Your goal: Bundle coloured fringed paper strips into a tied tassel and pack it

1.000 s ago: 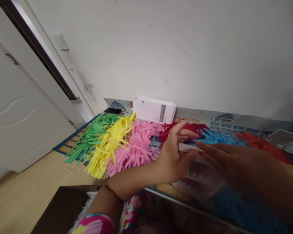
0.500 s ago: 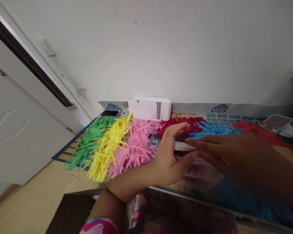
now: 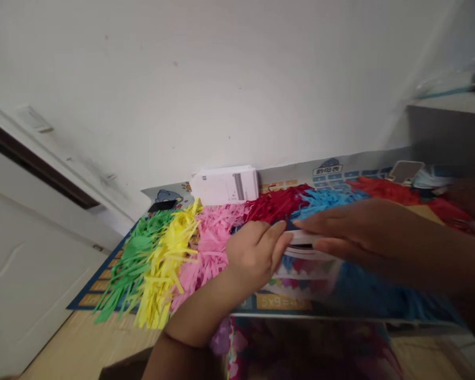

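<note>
A clear plastic bag (image 3: 304,272) with white bands near its top edge lies in front of me, with coloured bits showing through it. At the bag's left end, my left hand (image 3: 257,250) is closed, its curled fingers pinching the edge. From the right, my right hand (image 3: 352,229) holds the other end of the top edge, fingers long and thumb beneath. A narrow dark gap shows between the white bands. Behind the hands lie bunches of shredded paper: dark red (image 3: 279,203), light blue (image 3: 324,200) and pink (image 3: 214,229).
Yellow (image 3: 168,258) and green (image 3: 136,258) shredded paper hang over the table's left front. A stack of white cards (image 3: 221,186) leans at the wall. Red-orange paper (image 3: 383,190) and a grey tag-shaped piece (image 3: 406,171) lie at right. A printed mat (image 3: 98,285) covers the table.
My left hand has closed from spread fingers onto the bag's edge and shifted left. More of the bag shows between the hands. The view has turned slightly right.
</note>
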Action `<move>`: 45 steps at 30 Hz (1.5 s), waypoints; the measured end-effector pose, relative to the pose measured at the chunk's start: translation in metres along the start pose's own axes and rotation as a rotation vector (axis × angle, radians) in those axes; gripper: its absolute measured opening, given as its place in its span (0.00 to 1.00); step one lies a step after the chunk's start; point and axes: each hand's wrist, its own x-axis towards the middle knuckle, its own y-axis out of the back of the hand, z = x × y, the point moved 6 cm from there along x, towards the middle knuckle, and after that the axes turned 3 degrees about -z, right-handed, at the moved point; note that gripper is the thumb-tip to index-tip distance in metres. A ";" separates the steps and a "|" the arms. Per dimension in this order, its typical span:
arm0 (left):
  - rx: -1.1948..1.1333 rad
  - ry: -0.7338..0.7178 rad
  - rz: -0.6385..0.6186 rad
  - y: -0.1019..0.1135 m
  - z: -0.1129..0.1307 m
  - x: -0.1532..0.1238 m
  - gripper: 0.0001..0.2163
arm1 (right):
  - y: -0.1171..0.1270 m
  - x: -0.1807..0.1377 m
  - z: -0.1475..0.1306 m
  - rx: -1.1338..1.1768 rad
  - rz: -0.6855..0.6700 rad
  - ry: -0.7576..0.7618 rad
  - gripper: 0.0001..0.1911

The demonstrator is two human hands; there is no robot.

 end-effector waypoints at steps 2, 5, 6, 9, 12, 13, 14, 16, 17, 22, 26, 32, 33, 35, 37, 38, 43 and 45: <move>0.041 -0.027 0.011 0.003 0.000 0.002 0.08 | -0.009 -0.017 0.011 -0.006 0.041 -0.142 0.25; 0.194 -0.119 -0.048 0.004 0.005 0.014 0.13 | -0.028 -0.042 0.023 0.068 0.259 -0.362 0.32; 0.256 -0.157 -0.098 0.004 0.008 0.021 0.17 | -0.035 -0.046 0.023 0.121 0.306 -0.374 0.32; 0.354 -0.281 -0.351 -0.004 0.018 0.045 0.25 | -0.052 -0.049 0.019 0.278 0.366 -0.328 0.33; 0.219 -0.367 -0.677 -0.020 0.030 0.061 0.25 | -0.059 -0.048 0.018 0.430 0.398 -0.301 0.38; 0.156 -0.350 -0.769 -0.024 0.032 0.063 0.25 | -0.061 -0.050 0.019 0.493 0.428 -0.326 0.39; 0.106 -0.309 -0.838 -0.028 0.032 0.065 0.25 | -0.064 -0.053 0.021 0.552 0.467 -0.376 0.38; 0.056 -0.206 -0.908 -0.033 0.029 0.066 0.24 | -0.070 -0.060 0.023 0.609 0.539 -0.498 0.28; 0.049 -0.167 -0.915 -0.034 0.027 0.067 0.24 | -0.073 -0.062 0.023 0.597 0.558 -0.540 0.22; 0.033 -0.156 -0.918 -0.035 0.022 0.071 0.23 | -0.074 -0.061 0.017 0.423 0.564 -0.444 0.16; -0.131 -0.301 -0.913 -0.029 0.029 0.075 0.18 | -0.072 -0.060 0.017 0.319 0.584 -0.327 0.18; -0.192 -0.390 -0.924 -0.022 0.032 0.075 0.20 | -0.073 -0.061 0.015 0.239 0.604 -0.259 0.18; -0.199 -0.404 -0.929 -0.021 0.032 0.075 0.20 | -0.073 -0.060 0.014 0.243 0.595 -0.250 0.17; -0.208 -0.433 -0.932 -0.020 0.034 0.076 0.20 | -0.073 -0.059 0.014 0.259 0.564 -0.236 0.15; -0.211 -0.464 -0.921 -0.018 0.036 0.078 0.21 | -0.073 -0.058 0.013 0.278 0.539 -0.229 0.12; -0.214 -0.471 -0.919 -0.018 0.036 0.078 0.21 | -0.072 -0.058 0.013 0.284 0.536 -0.229 0.12; -0.224 -0.472 -0.913 -0.017 0.037 0.078 0.21 | -0.069 -0.058 0.012 0.314 0.525 -0.239 0.11; -0.216 -0.474 -0.907 -0.018 0.037 0.078 0.20 | -0.068 -0.057 0.012 0.322 0.524 -0.235 0.11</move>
